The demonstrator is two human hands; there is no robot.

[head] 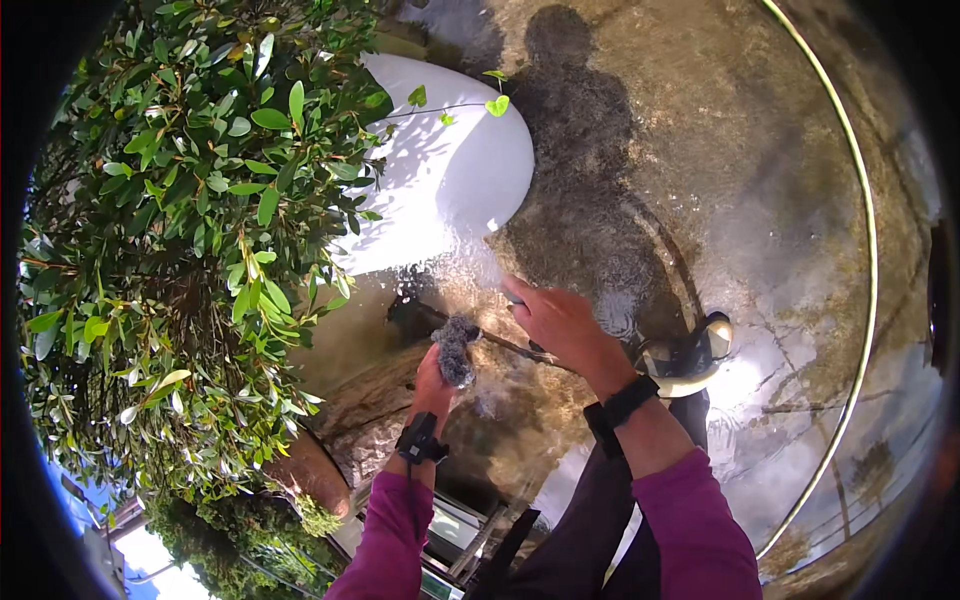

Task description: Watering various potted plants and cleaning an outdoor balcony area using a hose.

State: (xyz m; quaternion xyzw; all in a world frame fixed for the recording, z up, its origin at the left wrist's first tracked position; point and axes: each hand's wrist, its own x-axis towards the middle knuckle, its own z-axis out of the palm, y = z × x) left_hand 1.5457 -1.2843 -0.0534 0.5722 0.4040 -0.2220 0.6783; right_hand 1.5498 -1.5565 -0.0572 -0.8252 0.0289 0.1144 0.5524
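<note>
My left hand (433, 384) grips a fuzzy grey scrubbing pad (454, 351), held up in front of me. To its right, my right hand (559, 322) is closed around what looks like a hose end (512, 297); only a small greyish tip shows, and the fingers hide the rest. Water spray (466, 261) spreads between that tip and a large, smooth white object (484, 161) with a rounded end. Sunlight and leaf shadows fall on the white surface, and foliage covers its left part. Both wrists carry black straps with small devices.
A leafy bush (195, 247) fills the left side, with a thin vine (439, 111) reaching over the white object. A pale yellow-green hose (862, 187) curves along the wet ground (750, 187) at right. A dark, cream-edged rounded item (686, 367) lies near my legs. A brown rounded pot-like object (311, 465) sits lower left.
</note>
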